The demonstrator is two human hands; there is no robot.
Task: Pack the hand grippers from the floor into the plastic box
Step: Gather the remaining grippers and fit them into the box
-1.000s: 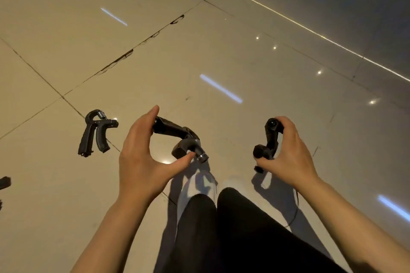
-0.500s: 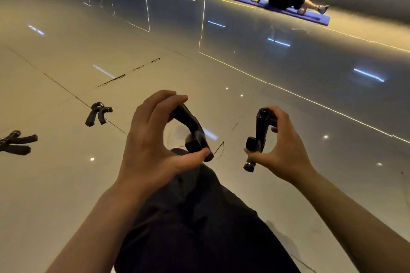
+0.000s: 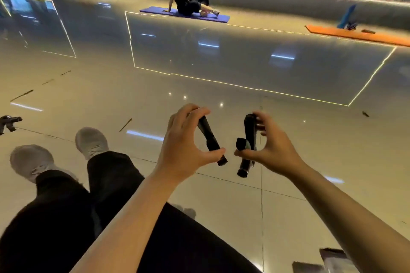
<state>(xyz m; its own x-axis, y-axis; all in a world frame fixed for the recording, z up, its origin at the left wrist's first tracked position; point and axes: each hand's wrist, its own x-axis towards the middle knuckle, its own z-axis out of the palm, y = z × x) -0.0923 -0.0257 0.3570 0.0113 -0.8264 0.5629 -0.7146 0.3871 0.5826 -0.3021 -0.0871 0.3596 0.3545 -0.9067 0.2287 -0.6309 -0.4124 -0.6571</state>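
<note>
1. Head view, looking forward and down: both arms out in front over the person's legs, each hand carrying one black hand gripper above the floor (image 3: 221, 206).
2. Left hand (image 3: 184, 150): fingers curled over the top of the left gripper (image 3: 208, 137), thumb pressed under its lower end. A pinch-type hold, gripper tilted, knob end pointing down-right.
3. Right hand (image 3: 274, 148): fingers hooked on the top of the right gripper (image 3: 248, 142), thumb against its lower part. Gripper near upright, knob end hanging lowest.
4. The two held grippers are close together, apart, not touching. Both are clear of the floor.
5. A third gripper (image 3: 8, 123) lies on the floor at the far left edge, well apart from the hands, partly cut off.
6. Plastic box: something grey (image 3: 332, 259) shows at the bottom right edge, low beside the right forearm. Could be the box, cannot tell, too cropped.
7. Step in hand, judged: carry phase, two grippers picked up and in transit, not yet placed.
8. Next move probably calls for swinging both hands right and down toward that bottom right object if it is the box, then releasing the grippers one at a time inside it.
9. Then at least the far-left gripper is left to fetch, so the task looks partway.
10. Background: another person sits on a purple mat (image 3: 155, 10), an orange mat (image 3: 355, 36) at right. Not task-related.
</note>
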